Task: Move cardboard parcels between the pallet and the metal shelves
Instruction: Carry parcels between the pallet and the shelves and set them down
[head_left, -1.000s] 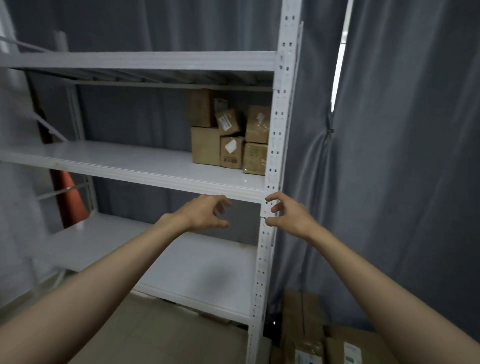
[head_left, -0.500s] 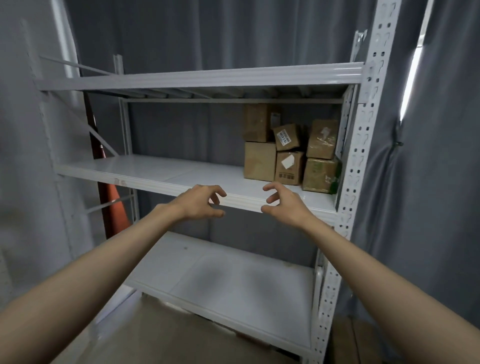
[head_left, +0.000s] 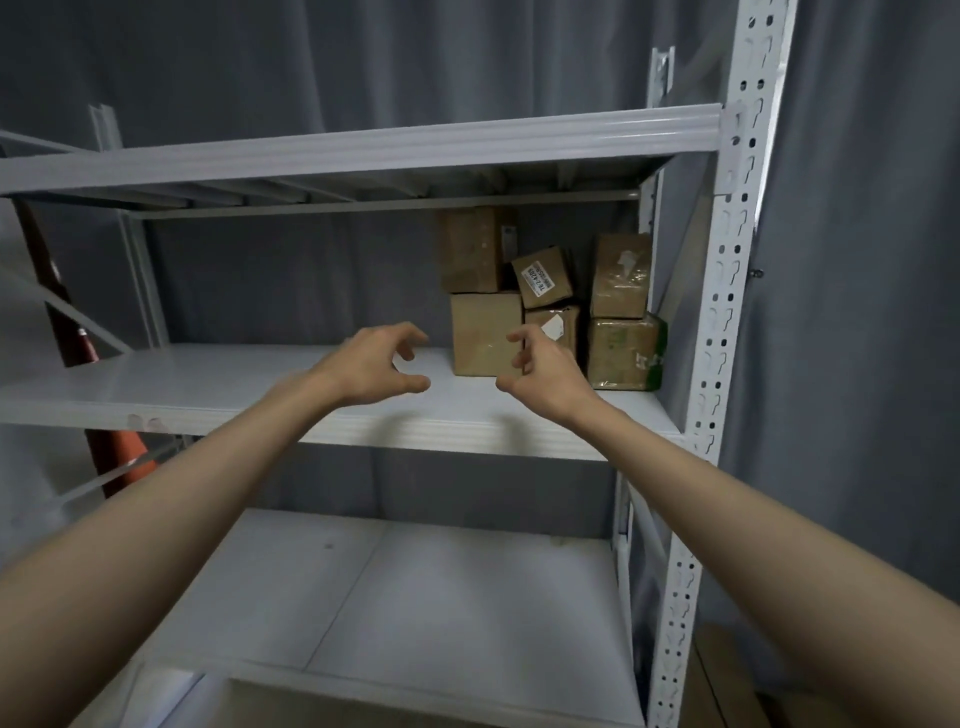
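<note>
Both your left hand (head_left: 378, 364) and right hand (head_left: 545, 371) are empty, fingers loosely curled, over the middle shelf (head_left: 208, 384) front edge, parcels (head_left: 545, 306) stacked at its back right against the upright (head_left: 727, 312), bare shelf to their left.

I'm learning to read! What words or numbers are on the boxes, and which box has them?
"TB 2 41209", as best it reads: white label on the small tilted parcel, printed sideways.
Smaller print on that same label: too blurred to read.
White sticker on the parcel below it: nothing readable.
Pale mark on the upper right parcel: not readable.
Green-and-white print on the wrapped parcel: too blurred.
</note>
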